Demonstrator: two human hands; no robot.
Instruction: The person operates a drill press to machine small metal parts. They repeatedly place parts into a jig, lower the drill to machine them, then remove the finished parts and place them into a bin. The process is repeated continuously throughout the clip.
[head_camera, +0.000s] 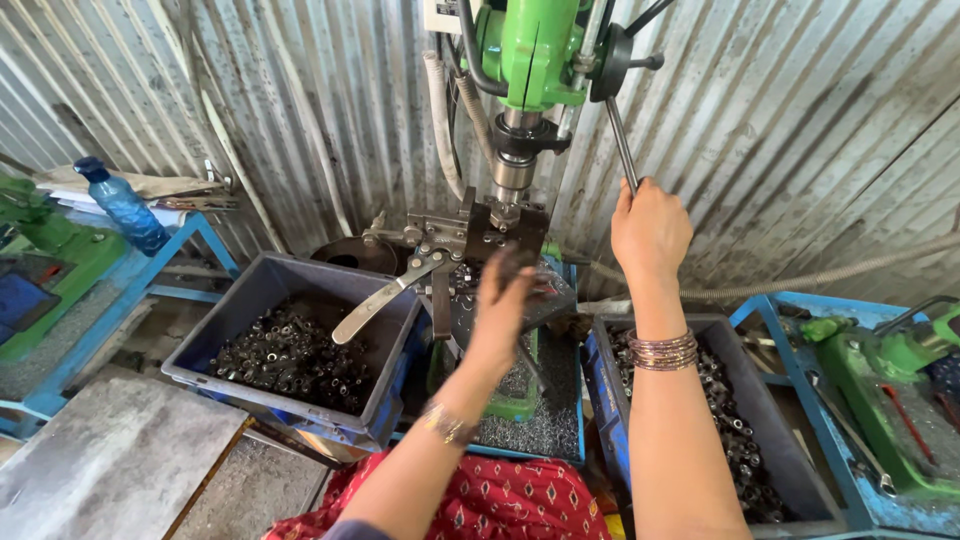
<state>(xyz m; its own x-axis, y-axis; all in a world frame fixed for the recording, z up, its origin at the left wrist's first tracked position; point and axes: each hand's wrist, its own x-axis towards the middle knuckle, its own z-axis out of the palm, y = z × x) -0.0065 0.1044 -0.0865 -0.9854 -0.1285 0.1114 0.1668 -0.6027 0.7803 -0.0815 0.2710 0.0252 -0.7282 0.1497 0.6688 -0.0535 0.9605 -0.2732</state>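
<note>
My right hand (650, 228) is raised and closed around the metal feed lever (620, 140) of a green drill press (530, 50). My left hand (500, 305) reaches toward the dark clamping fixture (500, 225) under the spindle (512, 175), blurred by motion, fingers slightly curled; whether it holds a small part I cannot tell. A flat metal clamp handle (375, 300) sticks out to the left of the fixture. Bangles circle my right wrist, and a bracelet sits on my left wrist.
A grey bin (250, 300) of small dark metal nuts sits at left, and another bin (720, 400) of similar parts sits at right. Metal chips cover a blue tray (545, 425) below the fixture. A blue bottle (120, 205) stands on the left bench. Corrugated metal wall behind.
</note>
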